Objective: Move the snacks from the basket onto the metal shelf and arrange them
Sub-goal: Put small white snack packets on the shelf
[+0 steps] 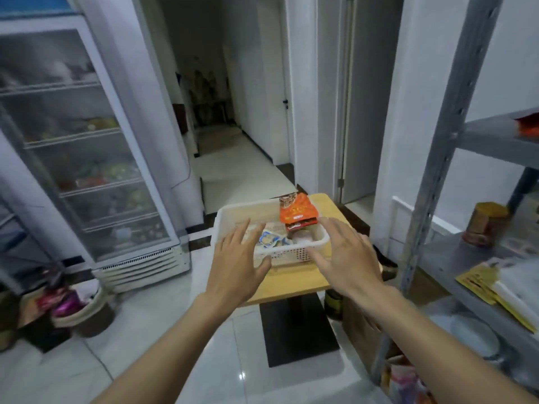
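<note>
A white plastic basket stands on a small wooden table. An orange snack bag leans upright at the basket's far right corner, with a blue-and-white packet and other small snacks lying below it. My left hand hovers over the basket's near left corner, fingers spread and straight. Just over the near right rim is my right hand, also spread and holding nothing. The metal shelf rises at the right, with a brown canister and yellow packets on its tier.
A glass-door fridge fills the left side. A woven basket with bright packets sits on the floor at lower left. A hallway opens behind the table. The table's black base stands on glossy tiles. A bowl lies on a lower shelf tier.
</note>
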A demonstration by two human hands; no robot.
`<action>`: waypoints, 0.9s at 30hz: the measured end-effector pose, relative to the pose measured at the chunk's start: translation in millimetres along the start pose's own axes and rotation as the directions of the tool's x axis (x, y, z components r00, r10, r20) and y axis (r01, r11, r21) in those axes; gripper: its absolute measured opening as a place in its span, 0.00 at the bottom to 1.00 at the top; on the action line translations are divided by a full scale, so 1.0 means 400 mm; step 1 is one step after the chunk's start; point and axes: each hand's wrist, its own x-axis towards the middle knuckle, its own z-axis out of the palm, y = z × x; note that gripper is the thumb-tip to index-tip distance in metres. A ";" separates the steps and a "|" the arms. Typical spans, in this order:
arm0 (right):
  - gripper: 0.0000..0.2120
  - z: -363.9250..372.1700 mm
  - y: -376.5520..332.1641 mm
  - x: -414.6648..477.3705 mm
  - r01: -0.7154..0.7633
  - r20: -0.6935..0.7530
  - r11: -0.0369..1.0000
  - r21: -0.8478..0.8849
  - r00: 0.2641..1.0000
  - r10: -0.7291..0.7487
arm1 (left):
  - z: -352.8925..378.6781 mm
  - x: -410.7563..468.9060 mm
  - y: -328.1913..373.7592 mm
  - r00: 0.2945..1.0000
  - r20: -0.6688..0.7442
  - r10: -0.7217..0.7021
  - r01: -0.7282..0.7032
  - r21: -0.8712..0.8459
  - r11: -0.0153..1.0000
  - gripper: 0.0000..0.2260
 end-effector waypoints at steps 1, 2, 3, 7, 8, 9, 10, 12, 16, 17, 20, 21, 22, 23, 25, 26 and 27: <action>0.29 0.025 0.008 0.045 -0.002 0.019 1.000 0.020 1.000 0.002 | 0.021 0.031 -0.021 1.000 0.013 -0.009 0.009 -0.004 1.000 0.32; 0.28 0.051 0.016 0.090 -0.003 0.036 0.999 0.042 0.999 0.002 | 0.041 0.061 -0.042 1.000 0.025 -0.016 0.016 -0.009 1.000 0.32; 0.28 0.078 0.024 0.131 -0.001 0.054 0.998 0.061 0.999 -0.002 | 0.062 0.088 -0.064 0.999 0.037 -0.026 0.027 -0.014 1.000 0.33; 0.27 0.191 0.044 0.277 -0.013 0.124 0.992 0.128 0.992 -0.003 | 0.143 0.189 -0.143 0.993 0.085 -0.084 0.088 -0.038 0.995 0.33; 0.28 0.219 0.046 0.306 -0.029 0.152 0.990 0.139 0.988 0.008 | 0.163 0.212 -0.164 0.991 0.099 -0.095 0.100 -0.045 0.994 0.33; 0.28 0.248 0.049 0.334 -0.046 0.180 0.988 0.151 0.983 0.019 | 0.185 0.235 -0.186 0.988 0.114 -0.103 0.109 -0.054 0.993 0.33; 0.28 0.280 0.052 0.362 -0.062 0.208 0.985 0.162 0.978 0.028 | 0.207 0.259 -0.209 0.986 0.130 -0.106 0.115 -0.064 0.991 0.33; 0.28 0.350 0.060 0.415 -0.103 0.263 0.977 0.186 0.963 0.051 | 0.255 0.312 -0.262 0.981 0.160 -0.109 0.124 -0.087 0.988 0.33; 0.23 0.503 0.079 0.506 -0.233 0.351 0.943 0.237 0.926 0.140 | 0.366 0.418 -0.368 0.965 0.221 -0.140 0.174 -0.142 0.974 0.32; 0.23 0.541 0.080 0.529 -0.280 0.370 0.927 0.250 0.912 0.176 | 0.398 0.445 -0.396 0.959 0.242 -0.146 0.189 -0.165 0.968 0.31; 0.22 0.654 0.084 0.591 -0.450 0.445 0.855 0.258 0.841 0.309 | 0.497 0.514 -0.476 0.937 0.329 -0.120 0.209 -0.251 0.945 0.30; 0.22 0.686 0.086 0.609 -0.501 0.474 0.832 0.238 0.808 0.350 | 0.527 0.534 -0.500 0.927 0.360 -0.107 0.213 -0.269 0.939 0.30; 0.22 0.716 0.091 0.626 -0.547 0.505 0.808 0.218 0.772 0.386 | 0.559 0.551 -0.523 0.916 0.390 -0.096 0.221 -0.288 0.932 0.30; 0.22 0.742 0.097 0.641 -0.587 0.533 0.785 0.200 0.737 0.416 | 0.589 0.565 -0.543 0.902 0.422 -0.095 0.239 -0.302 0.923 0.30; 0.20 0.783 0.111 0.673 -0.663 0.585 0.726 0.184 0.667 0.461 | 0.644 0.594 -0.578 0.862 0.493 -0.117 0.312 -0.334 0.890 0.29; 0.19 0.800 0.117 0.687 -0.702 0.613 0.688 0.181 0.628 0.480 | 0.669 0.606 -0.590 0.837 0.530 -0.136 0.363 -0.353 0.862 0.29; 0.18 0.813 0.123 0.700 -0.745 0.640 0.642 0.184 0.586 0.497 | 0.694 0.616 -0.600 0.808 0.566 -0.162 0.424 -0.368 0.828 0.28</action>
